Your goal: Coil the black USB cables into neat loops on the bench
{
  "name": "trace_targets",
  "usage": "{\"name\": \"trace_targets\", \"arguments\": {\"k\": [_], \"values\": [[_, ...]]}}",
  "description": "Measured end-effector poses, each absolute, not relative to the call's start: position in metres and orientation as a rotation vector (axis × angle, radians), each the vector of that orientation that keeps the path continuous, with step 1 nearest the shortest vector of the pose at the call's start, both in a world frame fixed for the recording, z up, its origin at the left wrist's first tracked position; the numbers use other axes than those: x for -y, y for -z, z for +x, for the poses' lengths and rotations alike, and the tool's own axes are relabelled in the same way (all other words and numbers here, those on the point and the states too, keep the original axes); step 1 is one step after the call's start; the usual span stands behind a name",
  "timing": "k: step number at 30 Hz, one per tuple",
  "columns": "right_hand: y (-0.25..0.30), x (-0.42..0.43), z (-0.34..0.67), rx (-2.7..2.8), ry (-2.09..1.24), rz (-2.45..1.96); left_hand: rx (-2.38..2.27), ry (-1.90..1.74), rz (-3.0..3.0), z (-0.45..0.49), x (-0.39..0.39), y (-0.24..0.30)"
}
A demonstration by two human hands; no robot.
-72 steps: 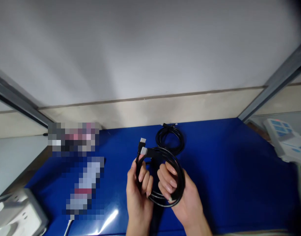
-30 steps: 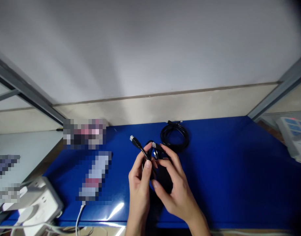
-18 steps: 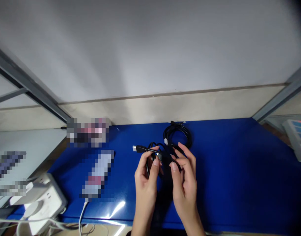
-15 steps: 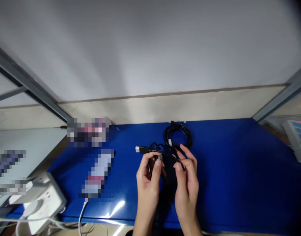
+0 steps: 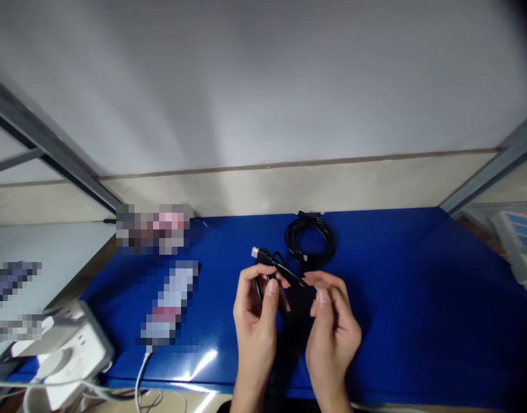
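Observation:
My left hand [image 5: 255, 324] is closed around loops of a black cable [image 5: 284, 269], thumb against fingers. A plug [image 5: 263, 256] with a silver metal end sticks up beyond the left fingertips and points to the far left. My right hand [image 5: 334, 327] pinches a stretch of the same cable between thumb and fingers. That stretch runs slantwise from the plug to the right fingertips. Part of the loops lies hidden in the left palm. Just beyond both hands, a second black cable [image 5: 290, 244] rests coiled on the blue tabletop [image 5: 401, 298].
On the left lies a pixelated flat object [image 5: 172, 301] with a white cord [image 5: 141, 373]. A white power strip [image 5: 85, 338] with plugs sits at the left front corner. Another pixelated item [image 5: 153, 229] stands near the wall. Metal posts [image 5: 482, 172] flank the table.
The right hand has drawn back toward me and turned inward, its fingers now curled. The plug has shifted right and tilts upward. The cable loops beyond the left hand have drawn closer together.

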State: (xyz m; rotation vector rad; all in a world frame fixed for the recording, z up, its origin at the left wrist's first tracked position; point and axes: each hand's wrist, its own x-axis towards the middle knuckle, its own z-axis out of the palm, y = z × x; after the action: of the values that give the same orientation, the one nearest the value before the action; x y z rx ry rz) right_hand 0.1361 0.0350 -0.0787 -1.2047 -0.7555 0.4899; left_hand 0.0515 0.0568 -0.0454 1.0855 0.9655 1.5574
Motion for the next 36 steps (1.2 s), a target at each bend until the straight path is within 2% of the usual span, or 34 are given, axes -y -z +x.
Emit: {"name": "trace_targets", "arguments": {"k": [4,9,15,20,31,36], "values": [[0.079,-0.038,0.133,0.481,-0.571,-1.102,-0.969,-1.588,1.029,0.051,-0.055,0.045],[0.081,-0.036,0.138,0.471,-0.526,-1.111,-1.009,-1.639,1.045,0.050,-0.055,0.045],[0.069,-0.036,0.137,1.043,-0.552,-1.167,-1.155,-1.481,1.404,0.051,-0.053,0.041],[0.064,-0.032,0.136,1.237,-0.684,-1.109,-1.199,-1.424,1.720,0.048,-0.048,0.035],[0.041,-0.022,0.172,1.767,-0.752,-1.210,-1.143,-1.512,1.414,0.041,-0.049,0.049],[0.039,-0.020,0.166,1.831,-0.552,-1.207,-1.190,-1.495,1.575,0.034,-0.052,0.052]]}}
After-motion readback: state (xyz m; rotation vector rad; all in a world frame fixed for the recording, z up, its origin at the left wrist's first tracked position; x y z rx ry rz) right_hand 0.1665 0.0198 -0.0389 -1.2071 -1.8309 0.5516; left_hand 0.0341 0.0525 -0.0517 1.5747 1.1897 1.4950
